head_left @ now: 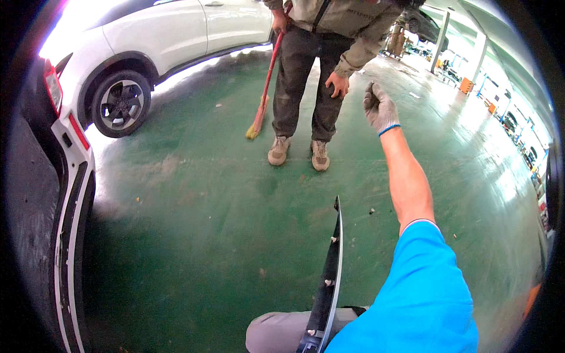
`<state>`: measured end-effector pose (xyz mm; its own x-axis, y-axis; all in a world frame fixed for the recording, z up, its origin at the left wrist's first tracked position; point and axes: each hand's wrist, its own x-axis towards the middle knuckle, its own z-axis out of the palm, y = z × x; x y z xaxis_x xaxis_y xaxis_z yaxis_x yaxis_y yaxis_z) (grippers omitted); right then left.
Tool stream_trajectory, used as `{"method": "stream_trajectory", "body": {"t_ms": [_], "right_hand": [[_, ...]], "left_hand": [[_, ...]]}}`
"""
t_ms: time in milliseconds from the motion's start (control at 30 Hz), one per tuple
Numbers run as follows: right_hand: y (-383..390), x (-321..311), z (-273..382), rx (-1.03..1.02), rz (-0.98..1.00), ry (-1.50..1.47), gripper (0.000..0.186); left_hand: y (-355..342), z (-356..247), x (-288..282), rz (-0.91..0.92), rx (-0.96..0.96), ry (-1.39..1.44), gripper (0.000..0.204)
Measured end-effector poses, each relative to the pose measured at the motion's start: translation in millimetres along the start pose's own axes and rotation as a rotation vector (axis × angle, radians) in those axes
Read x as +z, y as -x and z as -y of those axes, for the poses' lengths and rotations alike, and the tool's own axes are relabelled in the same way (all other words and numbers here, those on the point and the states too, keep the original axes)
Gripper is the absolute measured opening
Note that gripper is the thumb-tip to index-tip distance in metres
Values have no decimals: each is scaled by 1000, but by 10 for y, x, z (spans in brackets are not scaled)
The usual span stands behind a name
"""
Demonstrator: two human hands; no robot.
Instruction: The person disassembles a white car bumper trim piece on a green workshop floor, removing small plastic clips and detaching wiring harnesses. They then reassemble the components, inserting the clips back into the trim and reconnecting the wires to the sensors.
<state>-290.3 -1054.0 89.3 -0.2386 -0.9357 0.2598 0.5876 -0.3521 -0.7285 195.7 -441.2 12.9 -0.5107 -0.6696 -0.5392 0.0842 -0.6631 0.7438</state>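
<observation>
I stretch my gloved right hand (381,110) into the upper right of the frame, fingers bent and nothing visible in them; whether the tips meet, I cannot tell. My left hand is out of view. The long trim strip (332,267) crosses my trouser leg (276,332) at bottom centre. I judge this a reaching or gesturing step; shifting the strip calls for support along its length.

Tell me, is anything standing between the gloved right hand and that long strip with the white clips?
Nothing visible does: in this view, only green floor shows between the right hand and the upper tip of the long strip. The other person stands left of that gap.
</observation>
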Motion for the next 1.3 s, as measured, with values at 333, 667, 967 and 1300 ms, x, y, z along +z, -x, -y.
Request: {"method": "stream_trajectory", "body": {"t_ms": [333,667,967,1300], "right_hand": [[-158,-548,402,-94,-157,196,11],[439,-1677,3115,-756,-975,380,19],[439,-1440,2750,-729,-877,352,15],[321,-1250,2792,-725,-860,310,20]], "left_hand": [[-2,-559,21,11,154,-287,40],[-193,-322,-130,90,-131,-25,39],[-309,-401,-112,101,-80,-106,38],[-274,-322,-80,59,-59,-108,37]]}}
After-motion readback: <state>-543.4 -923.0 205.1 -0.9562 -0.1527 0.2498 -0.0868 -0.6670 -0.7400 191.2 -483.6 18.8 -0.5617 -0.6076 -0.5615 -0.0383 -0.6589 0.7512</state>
